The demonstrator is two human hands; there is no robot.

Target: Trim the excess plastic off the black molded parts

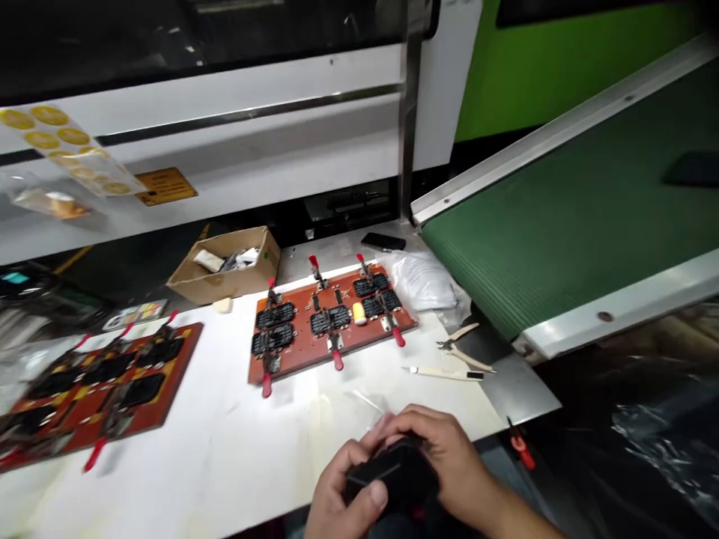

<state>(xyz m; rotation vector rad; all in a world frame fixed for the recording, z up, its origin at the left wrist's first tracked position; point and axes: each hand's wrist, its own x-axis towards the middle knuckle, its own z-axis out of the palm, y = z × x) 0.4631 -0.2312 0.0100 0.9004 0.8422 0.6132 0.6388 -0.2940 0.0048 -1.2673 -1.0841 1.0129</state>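
At the near edge of the table, both my hands are closed around a black plastic part (396, 473). My left hand (342, 490) grips its left side, the thumb lying on top. My right hand (454, 460) wraps its far and right side, and the fingertips of both hands come close together there. The part's underside is hidden. Beyond the hands lies a reddish-brown fixture board (300, 363) with red-handled clamps over several black pieces. A small yellow-and-white object (358, 313) sits on it. White-handled pliers (457, 348) and a white-handled pen-like tool (443, 373) lie to the right.
A second fixture board (183, 363) with clamped black pieces is at left. Behind stand an open cardboard box (225, 286), a black phone-like object (383, 241) and a clear plastic bag (430, 281). A green conveyor belt (562, 202) slopes up at right. Red-handled pliers (522, 449) hang below the table's edge.
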